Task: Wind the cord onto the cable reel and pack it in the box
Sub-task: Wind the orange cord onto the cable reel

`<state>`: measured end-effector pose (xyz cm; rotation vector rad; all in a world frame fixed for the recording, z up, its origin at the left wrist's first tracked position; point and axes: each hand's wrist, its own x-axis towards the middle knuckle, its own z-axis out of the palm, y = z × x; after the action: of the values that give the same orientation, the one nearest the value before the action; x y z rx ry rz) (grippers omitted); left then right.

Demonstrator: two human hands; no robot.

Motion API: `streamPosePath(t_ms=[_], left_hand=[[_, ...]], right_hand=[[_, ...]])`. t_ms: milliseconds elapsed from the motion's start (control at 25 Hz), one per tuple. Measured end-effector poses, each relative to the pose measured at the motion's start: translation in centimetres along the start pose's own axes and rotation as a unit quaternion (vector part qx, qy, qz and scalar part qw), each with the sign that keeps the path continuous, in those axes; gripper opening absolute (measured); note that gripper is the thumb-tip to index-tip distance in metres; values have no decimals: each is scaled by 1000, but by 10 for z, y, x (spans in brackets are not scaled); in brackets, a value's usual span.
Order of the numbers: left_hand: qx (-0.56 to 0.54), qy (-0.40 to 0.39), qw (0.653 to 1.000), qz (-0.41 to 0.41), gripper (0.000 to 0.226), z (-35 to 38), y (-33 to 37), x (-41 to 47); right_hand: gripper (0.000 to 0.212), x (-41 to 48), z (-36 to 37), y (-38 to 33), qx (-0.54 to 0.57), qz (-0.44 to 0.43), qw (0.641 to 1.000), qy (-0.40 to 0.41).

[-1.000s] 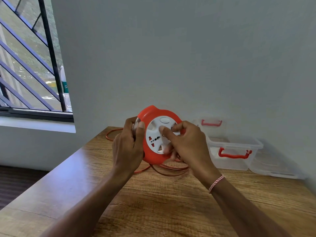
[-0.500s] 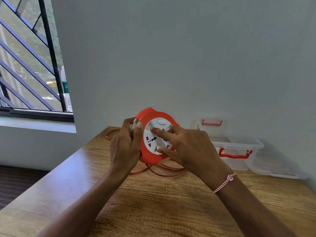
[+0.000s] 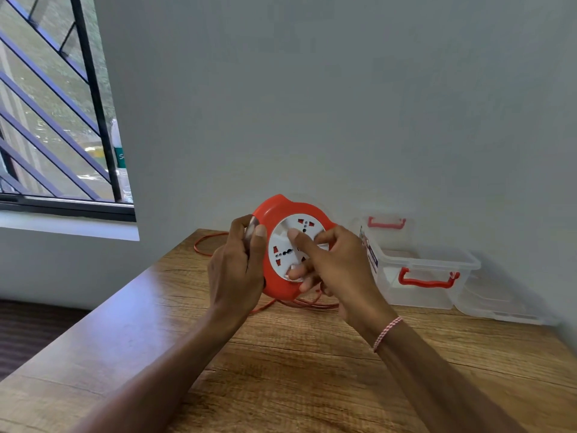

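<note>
A round orange cable reel (image 3: 274, 210) with a white socket face (image 3: 282, 242) is held upright above the wooden table (image 3: 281, 354). My left hand (image 3: 237, 267) grips its left rim, thumb on the front edge. My right hand (image 3: 334, 267) lies on the white face, with the index finger and thumb pressed into it. Loose orange cord (image 3: 299, 303) hangs from under the reel onto the table, and a loop of cord (image 3: 203, 245) lies behind my left hand. The clear plastic box (image 3: 418, 279) with red handles stands open to the right.
The box's clear lid (image 3: 387, 226) with a red handle leans on the grey wall behind it. A second clear lid or tray (image 3: 502, 304) lies right of the box. A barred window (image 3: 53, 120) is at the left. The table's left edge drops to a dark floor.
The white socket face has turned under my right hand's fingers; the sockets now sit at different spots. My right hand shifted on the face. The left hand kept its grip.
</note>
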<state>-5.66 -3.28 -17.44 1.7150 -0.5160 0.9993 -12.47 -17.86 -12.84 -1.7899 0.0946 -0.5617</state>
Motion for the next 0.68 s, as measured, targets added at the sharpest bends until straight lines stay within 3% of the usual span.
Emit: streamPosePath(t_ms=[40,80,160,200,240,360,440,520,600,680], left_hand=[[0,2,1000,-3,24,-1,-1,1],[-2,3,1000,-7,24,-1,-3,3],[1,7,1000,-12,26,-3,-6,7],[2,8,1000,-13,28,-5,-8,9],[-1,3,1000,-15,30,-6,-9,10],[3,-30,1000,-1,40,-8,-11,11],[21,-49,998,22,48,-6,-10,9],[40,-54,997,35,53,-4,-9,7],[47,-54,997,35,57,-2,-8,5],[35,-54,998,26,59,-1,-6,4]], right_hand=[[49,0,-6,1,-88,-68,994,21],[47,1,-13,3,-223,-179,956,57],[49,4,-26,6,-408,-396,819,81],[54,5,-29,6,-454,-449,766,65],[60,5,-31,6,-486,-473,733,54],[76,5,-27,11,-551,-478,683,39],[75,3,-23,14,-547,-469,693,34],[70,0,-18,14,-504,-450,734,72],[69,-3,-9,11,-429,-370,816,116],[69,-5,2,7,-311,-228,915,121]])
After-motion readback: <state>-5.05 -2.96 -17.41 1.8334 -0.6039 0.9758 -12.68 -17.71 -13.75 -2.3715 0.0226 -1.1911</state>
